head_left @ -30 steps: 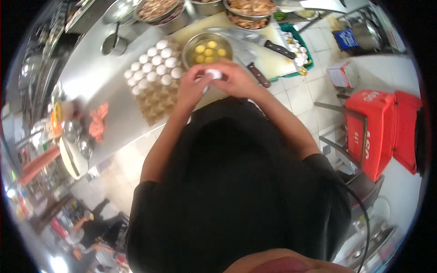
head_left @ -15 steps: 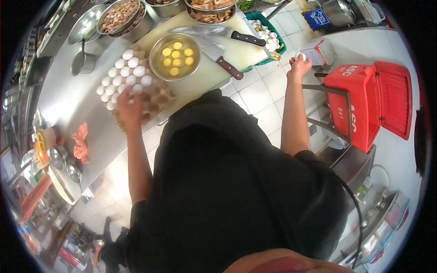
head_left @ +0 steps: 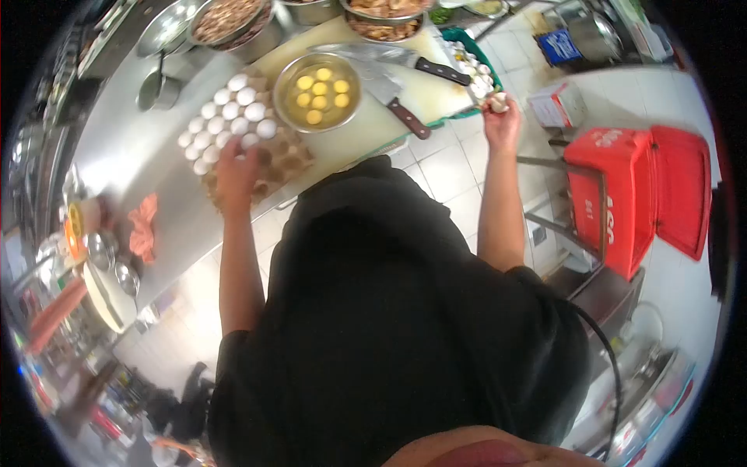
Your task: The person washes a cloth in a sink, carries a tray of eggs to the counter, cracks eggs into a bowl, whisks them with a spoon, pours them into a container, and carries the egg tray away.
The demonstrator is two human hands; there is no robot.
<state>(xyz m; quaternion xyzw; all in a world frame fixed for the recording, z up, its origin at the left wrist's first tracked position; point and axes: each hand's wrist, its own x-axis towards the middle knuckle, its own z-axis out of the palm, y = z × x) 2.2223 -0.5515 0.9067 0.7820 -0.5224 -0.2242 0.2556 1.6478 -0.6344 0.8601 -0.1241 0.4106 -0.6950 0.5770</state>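
Observation:
My left hand (head_left: 236, 177) is over the near part of the cardboard egg tray (head_left: 292, 159), its fingers curled around a white egg (head_left: 240, 156) that is mostly hidden. Several white eggs (head_left: 231, 110) fill the tray's far left part; the cups nearer me hold none. On my right, my right hand (head_left: 502, 128) is turned up at the corner of a green basket (head_left: 492, 58), with a white eggshell (head_left: 498, 102) in its fingers. White shells (head_left: 481, 78) lie in that basket. Beside the tray, a steel bowl (head_left: 282, 109) contains several whole yolks (head_left: 319, 102) in clear egg white.
Two cleavers, one with a black handle (head_left: 443, 71) and one with a brown handle (head_left: 408, 118), lie on the cutting board (head_left: 373, 128). Bowls of meat (head_left: 226, 19) stand behind. A red bin (head_left: 615, 194) is at right, a pink cloth (head_left: 143, 226) at left.
My right hand has moved left, closer to the green basket, with the shell in it. The left hand stays at the egg tray. The whole view has shifted slightly.

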